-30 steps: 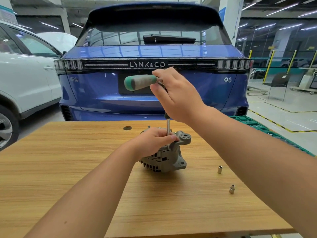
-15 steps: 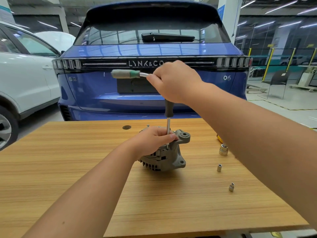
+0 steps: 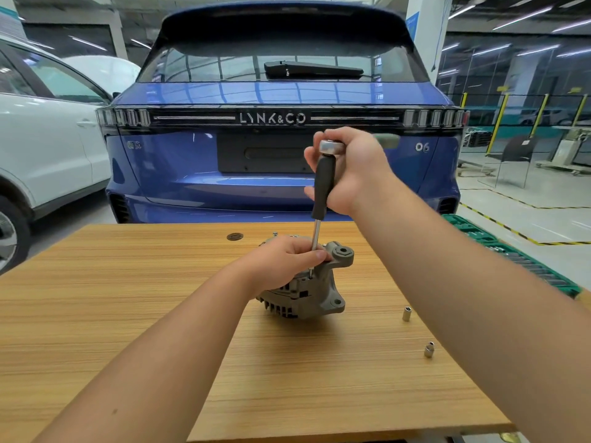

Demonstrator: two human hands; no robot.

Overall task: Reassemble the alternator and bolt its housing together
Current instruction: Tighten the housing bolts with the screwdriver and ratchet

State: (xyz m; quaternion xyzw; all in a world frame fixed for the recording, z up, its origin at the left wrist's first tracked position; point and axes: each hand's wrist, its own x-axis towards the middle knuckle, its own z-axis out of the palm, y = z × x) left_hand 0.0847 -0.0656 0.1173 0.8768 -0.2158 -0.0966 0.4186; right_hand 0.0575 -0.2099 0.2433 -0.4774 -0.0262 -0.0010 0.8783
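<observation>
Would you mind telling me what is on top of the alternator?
The left hand grips the alternator; the ratchet extension stands on it. The bolt is hidden.

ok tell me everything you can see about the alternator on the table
The alternator is a grey, cast-metal-looking unit standing on the wooden table. Its housing shows cooling slots low on the side and mounting ears with holes. The left hand grips its top and hides much of it. A driver's thin shaft, held by the right hand, runs down into its side.

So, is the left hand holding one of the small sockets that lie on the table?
No, the left hand rests on the alternator, while both small sockets lie apart on the table.
</observation>
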